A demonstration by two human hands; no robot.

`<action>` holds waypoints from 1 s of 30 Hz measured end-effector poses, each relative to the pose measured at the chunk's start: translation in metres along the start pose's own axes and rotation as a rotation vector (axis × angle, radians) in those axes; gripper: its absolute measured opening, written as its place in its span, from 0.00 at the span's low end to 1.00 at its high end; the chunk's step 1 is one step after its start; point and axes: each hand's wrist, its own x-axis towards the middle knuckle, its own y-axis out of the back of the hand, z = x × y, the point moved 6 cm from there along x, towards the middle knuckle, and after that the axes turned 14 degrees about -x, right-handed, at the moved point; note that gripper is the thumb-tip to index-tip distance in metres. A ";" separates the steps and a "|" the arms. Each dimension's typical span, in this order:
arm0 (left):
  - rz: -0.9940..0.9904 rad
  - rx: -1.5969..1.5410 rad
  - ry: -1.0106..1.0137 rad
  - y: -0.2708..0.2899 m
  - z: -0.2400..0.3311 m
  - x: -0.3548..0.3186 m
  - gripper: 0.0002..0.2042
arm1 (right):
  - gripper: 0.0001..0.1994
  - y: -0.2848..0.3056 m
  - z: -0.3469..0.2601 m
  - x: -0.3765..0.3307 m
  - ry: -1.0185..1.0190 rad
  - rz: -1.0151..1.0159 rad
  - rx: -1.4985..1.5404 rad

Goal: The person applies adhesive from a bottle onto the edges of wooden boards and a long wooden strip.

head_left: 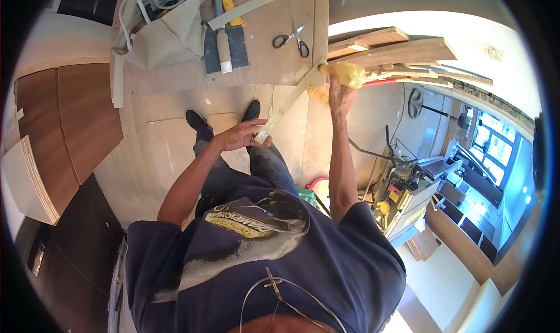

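My left hand (238, 136) grips the near end of a long, pale, narrow strip (293, 98). The strip slants up and away to the right, with its far end by the table's front right corner. Glossy wet-looking patches show on it near my left fingers. My right hand (342, 99) is raised at the strip's far end, closed around a yellow squeeze bottle (348, 74). The bottle lies tipped sideways, its narrow end pointing left at the strip. Whether that tip touches the strip I cannot tell.
On the wooden table (280, 70) are a canvas bag (169, 38), scissors (294, 40), a wooden-handled tool (224, 50) on a dark sheet, a yellow-handled tool (231, 9) and another pale strip (251, 9). Boards (396, 53) are stacked right of it. A cluttered stand (402, 196) is at right.
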 end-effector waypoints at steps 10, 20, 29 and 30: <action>-0.008 0.040 0.008 0.000 0.000 -0.001 0.26 | 0.17 -0.004 0.010 -0.016 -0.106 -0.037 0.080; -0.010 0.000 -0.013 -0.013 0.007 -0.008 0.25 | 0.19 -0.007 -0.002 0.003 -0.035 -0.045 0.074; -0.011 0.035 -0.018 -0.019 0.008 -0.011 0.28 | 0.19 -0.008 0.018 0.015 -0.160 0.036 0.161; -0.006 0.035 -0.014 -0.020 0.007 -0.010 0.28 | 0.19 -0.010 0.029 0.009 -0.178 0.048 0.203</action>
